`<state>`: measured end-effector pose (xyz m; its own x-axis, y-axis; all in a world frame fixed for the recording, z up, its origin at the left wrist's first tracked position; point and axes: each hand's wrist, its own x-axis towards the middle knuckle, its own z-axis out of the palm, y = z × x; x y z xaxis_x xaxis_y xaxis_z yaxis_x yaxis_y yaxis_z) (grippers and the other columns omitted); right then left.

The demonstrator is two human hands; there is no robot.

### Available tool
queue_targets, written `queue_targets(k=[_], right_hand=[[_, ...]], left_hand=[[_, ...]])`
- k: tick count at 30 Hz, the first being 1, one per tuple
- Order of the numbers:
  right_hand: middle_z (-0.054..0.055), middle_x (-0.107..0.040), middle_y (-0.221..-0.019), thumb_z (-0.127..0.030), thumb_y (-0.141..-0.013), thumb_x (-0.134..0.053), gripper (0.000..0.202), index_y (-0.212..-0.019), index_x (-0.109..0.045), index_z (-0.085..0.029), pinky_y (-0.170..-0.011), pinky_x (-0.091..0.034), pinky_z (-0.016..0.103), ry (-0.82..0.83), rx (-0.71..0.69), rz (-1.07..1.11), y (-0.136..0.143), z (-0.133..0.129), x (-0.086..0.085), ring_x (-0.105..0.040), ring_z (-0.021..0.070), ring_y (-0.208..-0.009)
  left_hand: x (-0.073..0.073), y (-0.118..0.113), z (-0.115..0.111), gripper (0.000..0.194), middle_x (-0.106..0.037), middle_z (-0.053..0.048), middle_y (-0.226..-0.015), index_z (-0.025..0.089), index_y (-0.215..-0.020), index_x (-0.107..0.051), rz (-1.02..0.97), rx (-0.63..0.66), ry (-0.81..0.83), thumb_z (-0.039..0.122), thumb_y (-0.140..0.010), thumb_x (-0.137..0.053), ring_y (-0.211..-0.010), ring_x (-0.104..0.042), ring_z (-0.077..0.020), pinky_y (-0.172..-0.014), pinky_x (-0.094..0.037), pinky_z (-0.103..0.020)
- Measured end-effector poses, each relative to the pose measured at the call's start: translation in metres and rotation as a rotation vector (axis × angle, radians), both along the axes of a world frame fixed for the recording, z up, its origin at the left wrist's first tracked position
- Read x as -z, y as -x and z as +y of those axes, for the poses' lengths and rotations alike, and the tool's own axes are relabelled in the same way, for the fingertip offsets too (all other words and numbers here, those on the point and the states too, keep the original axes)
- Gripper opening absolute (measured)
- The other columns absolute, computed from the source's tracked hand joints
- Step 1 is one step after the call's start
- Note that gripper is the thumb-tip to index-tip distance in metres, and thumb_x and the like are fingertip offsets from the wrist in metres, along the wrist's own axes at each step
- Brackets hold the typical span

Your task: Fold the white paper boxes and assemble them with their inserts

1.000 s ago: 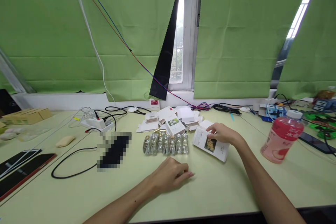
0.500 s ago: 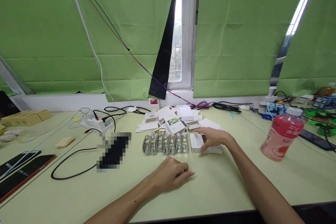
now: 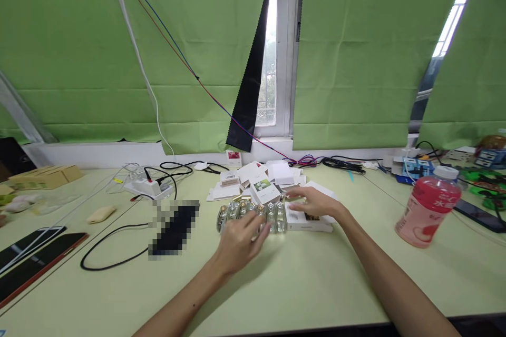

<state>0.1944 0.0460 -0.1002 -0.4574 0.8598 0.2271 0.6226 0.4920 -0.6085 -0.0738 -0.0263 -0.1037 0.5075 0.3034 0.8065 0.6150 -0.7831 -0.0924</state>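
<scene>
Current position of the carton: the white printed carton (image 3: pixel 309 226) lies flat on the tabletop (image 3: pixel 300 284), immediately right of the row of small glass bottles (image 3: pixel 273 217). Its left end meets the last bottle in the view; contact between the two cannot be confirmed.

Change, right side: one second ago the carton was tilted under the right hand (image 3: pixel 317 202), and half a second ago the thumb pressed its near edge. The thumb is now off that edge. The right grip is spread, with the fingers extended over the carton toward the right end of the row; it pinches nothing visible.

Change, left side: the left hand (image 3: pixel 239 237) has left its resting place on the tabletop in front of the row and is now over the middle bottles, fingers bent. Whether this grip pinches a bottle or only touches the caps cannot be told, because the hand covers the contact area.

Effect on the work: the carton appears to be set down, and attention appears to have passed from carton to bottles, with both hands now at the row.

Adjacent items: a pile of small white boxes (image 3: pixel 264 188) lies directly behind the bottles. A pink-labelled drink bottle (image 3: pixel 429 209) stands well apart at right.
</scene>
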Motion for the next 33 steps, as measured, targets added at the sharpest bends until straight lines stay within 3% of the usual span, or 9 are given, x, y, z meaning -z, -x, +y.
queue_targets(k=[4,6,8,11,14,17,25,29,33], right_hand=[[0.01,-0.078,-0.102,-0.035,-0.095,-0.054,0.027,-0.097,-0.074,-0.018,-0.085,-0.055,0.039,-0.211,0.172,0.089,0.002,0.007,0.011,-0.072,0.026,-0.093],[0.01,-0.078,-0.097,-0.033,-0.096,-0.05,0.027,-0.094,-0.074,-0.019,-0.082,-0.054,0.039,-0.254,0.203,0.099,0.003,0.007,0.015,-0.071,0.0259,-0.089],[0.008,-0.078,-0.093,-0.032,-0.096,-0.051,0.026,-0.092,-0.073,-0.02,-0.081,-0.052,0.038,-0.288,0.216,0.102,0.002,0.007,0.017,-0.071,0.0252,-0.085],[0.007,-0.078,-0.09,-0.032,-0.095,-0.051,0.025,-0.088,-0.072,-0.02,-0.082,-0.051,0.038,-0.325,0.231,0.101,0.0,0.008,0.019,-0.071,0.0246,-0.081],[0.007,-0.078,-0.089,-0.031,-0.096,-0.051,0.025,-0.087,-0.072,-0.02,-0.08,-0.05,0.037,-0.342,0.238,0.097,-0.001,0.01,0.022,-0.071,0.0241,-0.079],[0.007,-0.078,-0.087,-0.031,-0.095,-0.052,0.025,-0.086,-0.072,-0.02,-0.077,-0.05,0.035,-0.35,0.238,0.092,-0.002,0.012,0.024,-0.07,0.0234,-0.078],[0.006,-0.077,-0.082,-0.033,-0.096,-0.051,0.028,-0.082,-0.071,-0.02,-0.073,-0.048,0.033,-0.373,0.252,0.1,-0.003,0.011,0.024,-0.069,0.0226,-0.074],[0.005,-0.076,-0.079,-0.034,-0.097,-0.049,0.03,-0.079,-0.069,-0.02,-0.072,-0.047,0.032,-0.385,0.253,0.102,-0.002,0.01,0.024,-0.067,0.0216,-0.071],[0.005,-0.075,-0.075,-0.035,-0.097,-0.048,0.032,-0.075,-0.067,-0.021,-0.07,-0.046,0.032,-0.391,0.256,0.092,-0.003,0.011,0.026,-0.064,0.0209,-0.068]], left_hand=[[-0.035,0.037,0.006,0.014,-0.073,-0.003,-0.089,0.02,-0.097,-0.057,-0.202,-0.41,0.271,0.032,-0.097,-0.051,-0.045,-0.054,-0.0106,-0.053,-0.039,-0.025],[-0.04,0.064,0.009,0.022,-0.075,-0.008,-0.108,0.022,-0.112,-0.049,-0.229,-0.579,0.442,0.036,-0.095,-0.049,-0.048,-0.059,-0.0145,-0.056,-0.043,-0.028],[-0.035,0.093,0.013,0.028,-0.071,-0.012,-0.124,0.023,-0.119,-0.041,-0.189,-0.689,0.553,0.034,-0.095,-0.047,-0.074,-0.071,-0.0234,-0.067,-0.048,-0.031],[-0.011,0.128,0.019,0.026,-0.07,-0.017,-0.127,0.022,-0.117,-0.038,-0.089,-0.808,0.806,0.026,-0.092,-0.045,-0.098,-0.072,-0.0306,-0.077,-0.049,-0.035],[0.011,0.144,0.022,0.023,-0.064,-0.019,-0.137,0.021,-0.116,-0.035,-0.026,-0.828,0.894,0.021,-0.093,-0.038,-0.111,-0.068,-0.0334,-0.083,-0.049,-0.038],[0.018,0.146,0.023,0.019,-0.062,-0.021,-0.139,0.02,-0.114,-0.036,0.026,-0.882,0.932,0.022,-0.095,-0.033,-0.109,-0.069,-0.0356,-0.081,-0.05,-0.041],[0.009,0.146,0.03,0.017,-0.069,-0.018,-0.128,0.021,-0.107,-0.043,0.05,-0.87,0.911,0.026,-0.097,-0.031,-0.107,-0.069,-0.0348,-0.078,-0.047,-0.039],[0.0,0.136,0.041,0.013,-0.072,-0.012,-0.122,0.024,-0.103,-0.047,-0.014,-0.711,0.828,0.03,-0.095,-0.038,-0.101,-0.069,-0.0304,-0.076,-0.045,-0.034],[-0.019,0.111,0.061,0.013,-0.078,-0.013,-0.095,0.023,-0.089,-0.057,-0.197,-0.502,0.875,0.033,-0.089,-0.048,-0.078,-0.068,-0.0268,-0.067,-0.043,-0.031]])
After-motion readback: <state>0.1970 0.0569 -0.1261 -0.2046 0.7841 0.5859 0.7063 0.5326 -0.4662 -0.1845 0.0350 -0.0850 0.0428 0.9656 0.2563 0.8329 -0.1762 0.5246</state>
